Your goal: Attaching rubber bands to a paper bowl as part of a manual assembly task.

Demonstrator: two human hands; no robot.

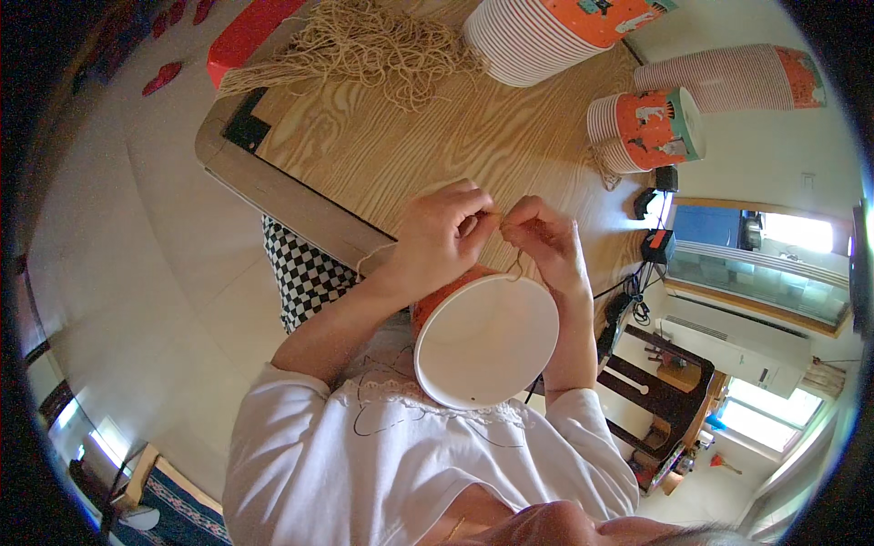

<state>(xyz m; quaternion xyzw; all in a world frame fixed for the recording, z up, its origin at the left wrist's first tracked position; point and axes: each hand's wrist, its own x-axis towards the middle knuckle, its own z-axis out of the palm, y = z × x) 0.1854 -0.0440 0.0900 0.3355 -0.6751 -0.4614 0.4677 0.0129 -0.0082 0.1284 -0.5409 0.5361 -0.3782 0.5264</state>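
The left hand (444, 235) and the right hand (544, 241) meet over the near edge of a wooden table (455, 136), fingertips almost touching. Both are closed in a pinch on a thin tan string (499, 215) drawn taut between them; a short loop of it hangs from the right hand toward the rim of a paper cup (487, 338). The cup sits just below the hands, against the person's white shirt, its round open mouth facing up, the inside smooth and white, the outer wall orange. A loose end of string trails off the left wrist toward the table edge.

The tabletop is pale wood with bold grain and a rounded grey rim. At its far side lies a tangled heap of the same tan cord (364, 45), frayed and stringy. To the right of that rest three ribbed stacks of nested orange-and-white cups (637, 132), lying on their sides. A black-and-white checked cloth (305, 273) shows under the table on the left.
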